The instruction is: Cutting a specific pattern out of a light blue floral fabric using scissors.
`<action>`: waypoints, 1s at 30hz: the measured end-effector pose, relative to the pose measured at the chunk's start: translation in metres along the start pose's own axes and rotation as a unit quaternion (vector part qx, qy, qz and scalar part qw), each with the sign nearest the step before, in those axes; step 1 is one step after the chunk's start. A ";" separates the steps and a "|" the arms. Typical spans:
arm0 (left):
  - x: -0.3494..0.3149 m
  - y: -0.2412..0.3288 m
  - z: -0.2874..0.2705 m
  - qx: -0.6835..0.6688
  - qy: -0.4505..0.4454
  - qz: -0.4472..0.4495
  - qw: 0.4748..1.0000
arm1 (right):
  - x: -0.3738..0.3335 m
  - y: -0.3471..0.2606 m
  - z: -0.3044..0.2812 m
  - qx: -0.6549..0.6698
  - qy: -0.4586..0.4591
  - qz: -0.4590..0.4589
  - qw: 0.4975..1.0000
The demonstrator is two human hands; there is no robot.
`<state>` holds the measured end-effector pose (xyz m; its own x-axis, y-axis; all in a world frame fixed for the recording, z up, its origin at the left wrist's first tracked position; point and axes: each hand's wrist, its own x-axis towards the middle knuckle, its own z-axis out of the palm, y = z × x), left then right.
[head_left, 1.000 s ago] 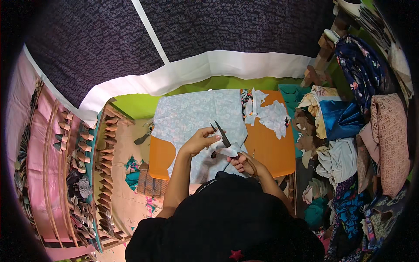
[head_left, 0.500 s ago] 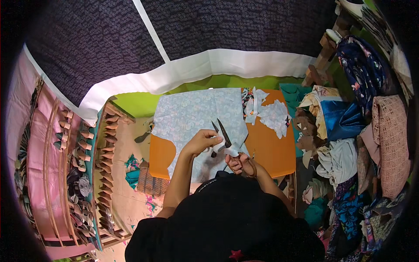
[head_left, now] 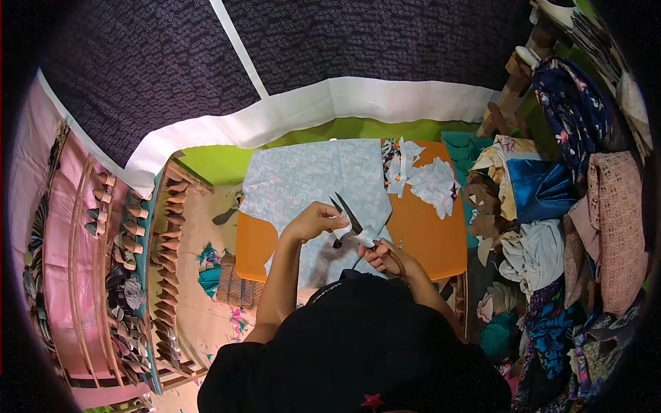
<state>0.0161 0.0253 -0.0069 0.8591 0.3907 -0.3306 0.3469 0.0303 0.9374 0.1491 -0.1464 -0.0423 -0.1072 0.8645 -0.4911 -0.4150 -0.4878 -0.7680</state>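
We see a pale blue printed cloth (head_left: 310,182), soft and thin, spread flat over a smooth orange desk (head_left: 430,234). Its near edge is cut into a curve and runs under our hands. The left hand (head_left: 313,221) pinches a small pale scrap of cloth (head_left: 363,236) at the near middle of the desk, fingers curled round it. The right hand (head_left: 383,255) is closed on the handles of dark scissors (head_left: 346,215), whose thin pointed blades stand slightly apart and angle up-left over the scrap. Ragged white offcuts (head_left: 430,182) lie crumpled on the far right of the desk. Heaped folded fabrics (head_left: 544,227), glossy and lacy, crowd the right side.

Our dark cap hides the wrists and the near desk edge; the scissor handles are mostly buried in the right hand, so we cannot tell their shape. Against the earlier view, the left hand has slid a little nearer the blades, and the scissors sit much as they did.
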 end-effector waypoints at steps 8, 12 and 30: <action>-0.001 -0.005 -0.005 -0.013 -0.040 -0.024 0.999 | -0.001 -0.001 -0.002 0.001 -0.020 0.010 1.000; 0.002 -0.016 -0.010 -0.023 -0.067 -0.030 0.997 | -0.001 0.000 -0.003 -0.054 -0.029 -0.020 0.998; 0.001 -0.028 -0.012 -0.079 -0.078 -0.029 0.993 | 0.001 0.004 -0.007 -0.033 0.009 -0.042 0.999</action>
<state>0.0031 0.0358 -0.0322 0.8910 0.2379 -0.3866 0.3450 0.1985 0.9174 0.1539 -0.1490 -0.0489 -0.0571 0.9006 -0.4308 -0.3606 -0.4210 -0.8323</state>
